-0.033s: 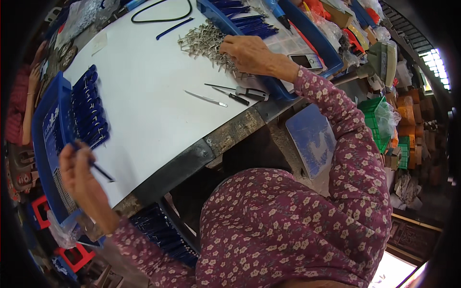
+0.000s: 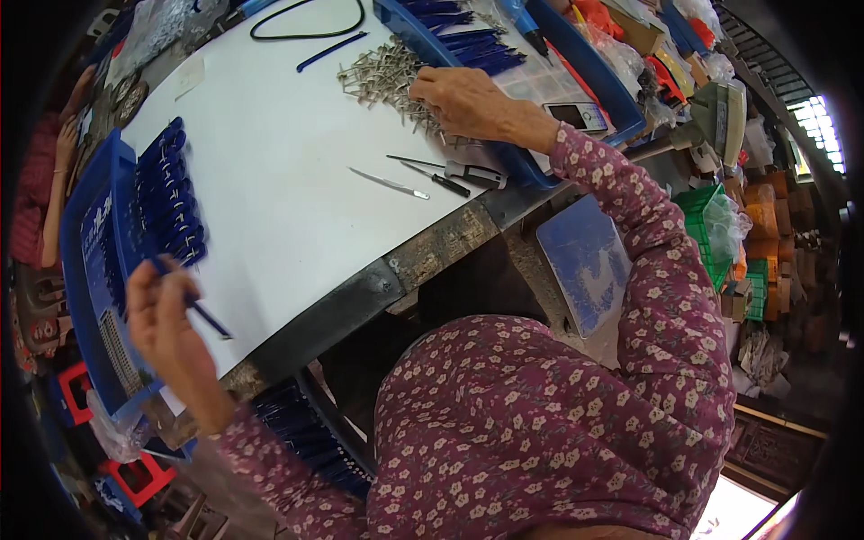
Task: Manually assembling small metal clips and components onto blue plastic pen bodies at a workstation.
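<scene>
My left hand [image 2: 169, 328] is closed around a slim dark blue stick-like piece [image 2: 209, 319], held over the near left edge of the white tabletop. One end of it points down to the right, and my fingers hide the other. Across the table, my right hand [image 2: 463, 99] dips with bent fingers into a heap of small silver metal pieces [image 2: 378, 79]; its fingertips are hidden. A row of dark blue slim pieces with silver bits on them [image 2: 169, 193] lies on the left. Near the front edge lie a thin blade [image 2: 389, 183], a black-handled tool [image 2: 448, 184] and a grey-and-black-handled screwdriver [image 2: 477, 174].
A blue tray [image 2: 79, 297] stands at the left edge, another [image 2: 621, 126] at the right with blue pieces and a phone [image 2: 576, 115]. A black cord loop [image 2: 306, 38] lies at the back. A blue stool [image 2: 585, 261] stands below. At far left another person's arm [image 2: 58, 193] shows.
My left hand has shifted slightly to the right and up with the blue piece. My right hand stays at the silver heap.
</scene>
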Demonstrator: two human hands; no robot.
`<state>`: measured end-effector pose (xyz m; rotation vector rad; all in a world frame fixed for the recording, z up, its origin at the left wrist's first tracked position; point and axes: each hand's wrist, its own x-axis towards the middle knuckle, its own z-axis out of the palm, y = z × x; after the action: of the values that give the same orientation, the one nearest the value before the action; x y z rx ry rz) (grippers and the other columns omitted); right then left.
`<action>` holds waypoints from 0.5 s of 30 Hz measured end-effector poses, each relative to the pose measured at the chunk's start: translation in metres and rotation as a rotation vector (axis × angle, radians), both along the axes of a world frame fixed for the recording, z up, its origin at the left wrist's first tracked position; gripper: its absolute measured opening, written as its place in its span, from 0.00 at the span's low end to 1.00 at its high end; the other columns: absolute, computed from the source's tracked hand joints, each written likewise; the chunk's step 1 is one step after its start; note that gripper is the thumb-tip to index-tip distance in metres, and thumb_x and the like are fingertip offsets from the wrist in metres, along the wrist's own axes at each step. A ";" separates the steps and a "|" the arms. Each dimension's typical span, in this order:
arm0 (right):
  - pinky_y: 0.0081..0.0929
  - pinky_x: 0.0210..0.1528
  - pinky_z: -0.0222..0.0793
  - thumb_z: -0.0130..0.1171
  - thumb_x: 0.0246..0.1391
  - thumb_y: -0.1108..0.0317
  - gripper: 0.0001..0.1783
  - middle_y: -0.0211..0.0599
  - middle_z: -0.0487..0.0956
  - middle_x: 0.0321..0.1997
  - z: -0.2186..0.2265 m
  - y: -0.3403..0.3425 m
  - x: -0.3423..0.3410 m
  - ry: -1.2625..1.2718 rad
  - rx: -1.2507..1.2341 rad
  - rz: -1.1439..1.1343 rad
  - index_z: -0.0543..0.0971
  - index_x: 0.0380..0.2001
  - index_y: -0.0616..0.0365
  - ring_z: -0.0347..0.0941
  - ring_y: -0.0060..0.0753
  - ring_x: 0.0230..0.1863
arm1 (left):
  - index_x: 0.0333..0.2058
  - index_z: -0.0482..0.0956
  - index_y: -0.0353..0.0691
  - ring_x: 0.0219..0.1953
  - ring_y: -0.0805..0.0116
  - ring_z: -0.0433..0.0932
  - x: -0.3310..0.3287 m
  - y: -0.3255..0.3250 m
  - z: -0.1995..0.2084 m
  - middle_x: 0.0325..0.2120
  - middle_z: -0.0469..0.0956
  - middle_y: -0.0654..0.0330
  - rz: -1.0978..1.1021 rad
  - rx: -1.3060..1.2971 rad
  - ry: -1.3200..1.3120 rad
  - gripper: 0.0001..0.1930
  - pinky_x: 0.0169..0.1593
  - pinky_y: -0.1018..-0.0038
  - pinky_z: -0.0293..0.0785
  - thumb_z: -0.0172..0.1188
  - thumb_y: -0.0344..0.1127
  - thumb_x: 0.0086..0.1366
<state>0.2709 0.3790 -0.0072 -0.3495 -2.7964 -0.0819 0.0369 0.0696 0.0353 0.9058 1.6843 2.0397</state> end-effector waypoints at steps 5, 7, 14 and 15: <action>0.30 0.33 0.69 0.54 0.40 0.77 0.14 0.39 0.69 0.33 -0.025 0.007 -0.022 0.103 0.111 0.245 0.72 0.35 0.62 0.70 0.38 0.38 | 0.36 0.68 0.32 0.17 0.77 0.65 0.060 0.012 -0.007 0.22 0.69 0.62 -0.197 -0.045 -0.380 0.08 0.17 0.84 0.59 0.50 0.25 0.56; 0.29 0.34 0.69 0.54 0.40 0.77 0.14 0.39 0.69 0.34 -0.037 0.013 -0.025 0.037 0.168 0.224 0.72 0.36 0.62 0.69 0.38 0.40 | 0.36 0.67 0.32 0.16 0.79 0.62 0.066 0.014 -0.025 0.22 0.69 0.61 -0.255 -0.023 -0.435 0.07 0.17 0.86 0.54 0.49 0.25 0.58; 0.26 0.34 0.70 0.54 0.39 0.76 0.12 0.38 0.69 0.37 -0.029 0.002 -0.038 -0.192 0.278 0.211 0.71 0.33 0.61 0.69 0.36 0.42 | 0.39 0.67 0.30 0.19 0.80 0.62 0.080 0.017 -0.044 0.25 0.71 0.56 -0.384 0.091 -0.601 0.09 0.21 0.85 0.56 0.47 0.27 0.61; 0.25 0.33 0.69 0.55 0.38 0.76 0.12 0.36 0.70 0.36 -0.030 0.004 -0.039 -0.167 0.343 0.253 0.71 0.31 0.60 0.69 0.35 0.42 | 0.39 0.67 0.30 0.19 0.80 0.62 0.080 0.017 -0.045 0.25 0.71 0.56 -0.369 0.091 -0.600 0.09 0.21 0.85 0.56 0.47 0.27 0.61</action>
<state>0.2315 0.3833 -0.0372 0.0992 -2.8893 -0.5456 0.1170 0.0865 -0.0100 0.5024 1.0287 1.8851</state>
